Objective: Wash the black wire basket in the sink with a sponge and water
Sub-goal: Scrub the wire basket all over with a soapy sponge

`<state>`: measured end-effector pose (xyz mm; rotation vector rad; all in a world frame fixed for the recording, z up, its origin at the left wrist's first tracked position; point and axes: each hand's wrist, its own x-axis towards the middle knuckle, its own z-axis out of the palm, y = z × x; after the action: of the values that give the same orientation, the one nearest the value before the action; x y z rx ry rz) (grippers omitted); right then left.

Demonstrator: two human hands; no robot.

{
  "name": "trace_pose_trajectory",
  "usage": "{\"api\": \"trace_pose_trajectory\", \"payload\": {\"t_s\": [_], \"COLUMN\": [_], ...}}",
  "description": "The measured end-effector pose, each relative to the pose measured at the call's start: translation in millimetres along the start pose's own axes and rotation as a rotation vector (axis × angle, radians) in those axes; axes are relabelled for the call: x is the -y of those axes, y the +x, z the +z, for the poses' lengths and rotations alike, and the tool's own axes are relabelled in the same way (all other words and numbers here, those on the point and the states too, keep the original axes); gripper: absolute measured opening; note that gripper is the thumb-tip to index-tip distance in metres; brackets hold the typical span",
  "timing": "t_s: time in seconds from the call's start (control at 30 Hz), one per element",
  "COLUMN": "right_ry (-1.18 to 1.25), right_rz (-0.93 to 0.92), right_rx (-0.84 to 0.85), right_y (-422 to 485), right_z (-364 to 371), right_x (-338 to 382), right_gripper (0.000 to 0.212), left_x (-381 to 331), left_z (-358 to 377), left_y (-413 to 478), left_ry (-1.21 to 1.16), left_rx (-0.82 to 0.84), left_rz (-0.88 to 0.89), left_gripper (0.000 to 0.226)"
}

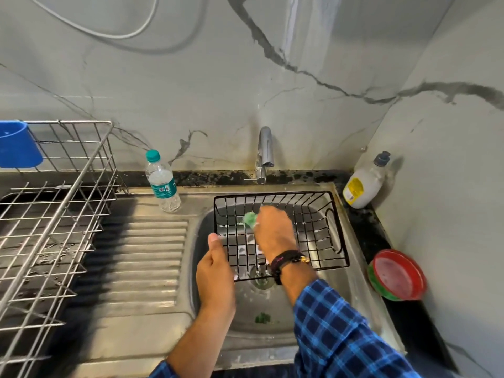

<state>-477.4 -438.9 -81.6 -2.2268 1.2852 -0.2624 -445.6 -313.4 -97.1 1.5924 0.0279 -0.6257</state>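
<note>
Head view: the black wire basket sits in the sink just below the tap, its long axis running left to right across the bowl and its open side turned up toward the person. It seems propped at a tilt, far rim against the back of the sink and near edge lifted over the drain. The left hand is the nearer one to the basket's near-left corner. It holds that corner, fingers curled under the lower wire and thumb standing up along the left wall. The right hand reaches over the near rim into the basket, forearm slanting in from the right, and is closed round a green sponge pressed to the mesh in the far-left part. The unscrubbed stretch therefore lies to the right of the sponge, along the long axis, so the next strokes probably travel that way. Whether water is running cannot be told
</note>
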Motion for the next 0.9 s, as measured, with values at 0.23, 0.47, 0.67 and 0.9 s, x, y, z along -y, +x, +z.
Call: {"api": "trace_pose_trajectory", "payload": {"t_s": [0.23,0.47,0.67,0.9], "right_ry": [-0.122,0.052,0.824,1.872], "right_rz": [0.198,-0.061,0.263,0.673], "right_rx": [-0.152,0.12,0.126,0.169], "right_y": [5.8,-10.3,-24.4,-19.1], "right_z": [-35.5,11.6,-50.1,-89.0], "right_x": [-35.9,13.9,-11.0,-18.5], "right_gripper": [0.018,0.011,0.022,0.042], "left_x": [-1.8,-5.5,-3.0,5.0], "left_z": [-6.8,3.8,-17.0,-27.1], "left_y": [12.3,16.8,29.6,38.8], "left_ry": [-0.055,-0.033,-0.042,0.068], "left_rx": [0.045,0.075,0.14,0.228], "left_rz": [0.033,0.121,0.246,0.442], "left_gripper": [0.04,0.037,0.063,0.06]}}
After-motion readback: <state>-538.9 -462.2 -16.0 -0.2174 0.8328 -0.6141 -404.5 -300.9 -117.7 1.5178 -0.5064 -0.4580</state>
